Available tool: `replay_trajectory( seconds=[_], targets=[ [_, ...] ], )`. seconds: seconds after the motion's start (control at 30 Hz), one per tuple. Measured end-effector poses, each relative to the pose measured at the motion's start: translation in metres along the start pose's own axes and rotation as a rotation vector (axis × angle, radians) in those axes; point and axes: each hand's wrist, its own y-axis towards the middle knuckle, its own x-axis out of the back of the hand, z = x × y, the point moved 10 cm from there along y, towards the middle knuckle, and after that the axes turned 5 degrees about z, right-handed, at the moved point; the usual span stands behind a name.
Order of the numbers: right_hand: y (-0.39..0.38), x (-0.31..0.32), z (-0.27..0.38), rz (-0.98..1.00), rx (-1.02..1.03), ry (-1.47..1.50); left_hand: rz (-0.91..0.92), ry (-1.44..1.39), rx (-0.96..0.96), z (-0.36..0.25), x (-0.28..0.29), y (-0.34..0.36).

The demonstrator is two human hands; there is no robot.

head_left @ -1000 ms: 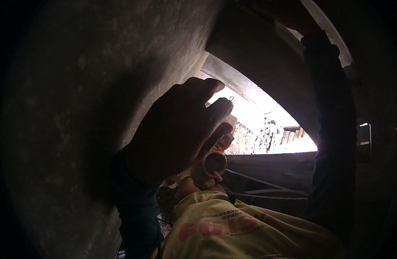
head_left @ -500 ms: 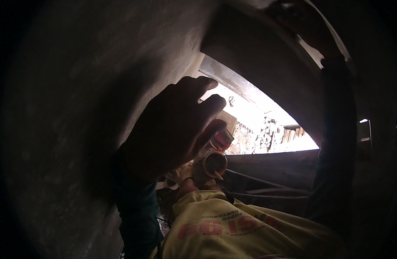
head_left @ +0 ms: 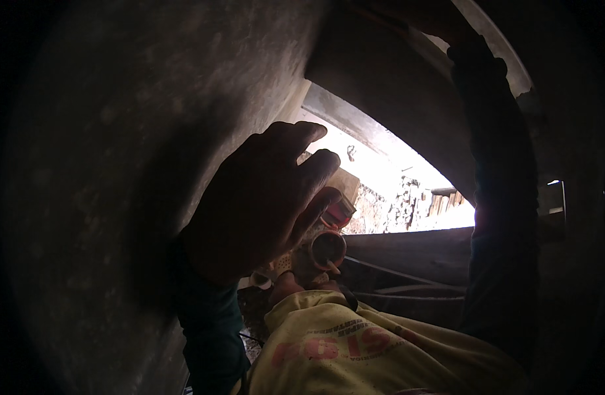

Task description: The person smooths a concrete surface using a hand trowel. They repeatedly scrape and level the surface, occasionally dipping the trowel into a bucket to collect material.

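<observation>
My left hand [head_left: 259, 197] is a dark shape in front of the bright opening. Its fingers are bent but apart, with nothing visible between them, beside the grey plastered wall [head_left: 138, 105]. At the upper right my right arm [head_left: 503, 171] reaches up. The right hand [head_left: 437, 18] is lost in deep shadow near the curved overhead surface, so its fingers and anything in them cannot be made out. Below the left hand stands a round bucket [head_left: 344, 241] with a pale stick-like handle [head_left: 332, 266] leaning in it.
A reddish container [head_left: 339, 212] stands just beyond the bucket. My feet [head_left: 286, 283] show past my yellow shirt [head_left: 355, 342]. A dark sloping surface [head_left: 394, 118] borders the bright opening, where rubble [head_left: 407, 207] lies outside. Pale strips [head_left: 407, 288] run along the lower right.
My right arm and hand have moved to the left and farther up into shadow. My left hand has shifted slightly left and down, its fingers still apart.
</observation>
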Motion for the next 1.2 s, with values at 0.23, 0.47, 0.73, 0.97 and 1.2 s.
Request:
replay_trajectory(
  seconds=[0.23,0.47,0.73,0.97,1.2],
  targets=[
    [0.008,0.007,-0.047,-0.093,-0.252,-0.235,0.023,0.008,0.004,-0.001,0.002,0.003],
    [-0.010,0.015,-0.031,-0.080,-0.042,0.096,0.024,0.006,0.014,-0.001,0.003,0.007],
    [-0.037,0.012,-0.028,0.081,-0.224,0.083,0.050,0.053,0.034,-0.002,0.007,0.007],
    [-0.124,0.043,-0.047,-0.005,-0.007,-0.283,0.061,0.016,0.060,0.000,0.007,0.006],
    [-0.153,0.070,-0.044,0.030,-0.393,-0.254,0.074,0.052,0.005,-0.005,0.006,0.016]
  ],
)
